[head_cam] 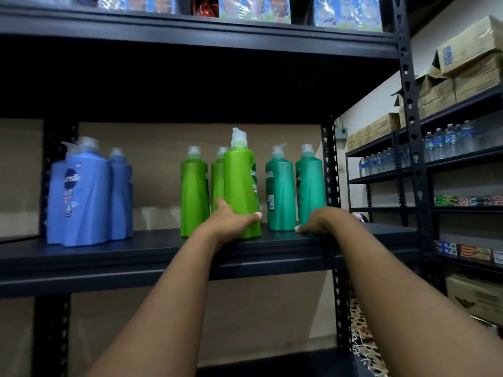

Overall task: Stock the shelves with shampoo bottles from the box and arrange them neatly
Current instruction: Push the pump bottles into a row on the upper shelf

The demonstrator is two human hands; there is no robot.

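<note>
Left hand grips the base of a light green shampoo bottle, thumb on the bottle's left side, fingers curled round its right side. Bottle stands upright on the dark metal shelf, near the front edge, label turned partly right. Two more light green bottles stand just behind and left of it, upright, close together.

Right hand rests on the shelf surface near the front right, fingers curled down, tips touching the shelf, holding nothing. It sits just in front of two dark green bottles, upright side by side near the right upright post; contact between hand and bottles cannot be told.

Blue bottles grouped at the left end of the same shelf, upright, well apart from the green ones; blurred, count unclear, at least three pump tops visible.

Shelf above carries wrapped packs, blurred. Neighbouring rack at right holds cardboard cartons on top, water bottles below, small boxed goods lower down. Box named in the task not in view.
</note>
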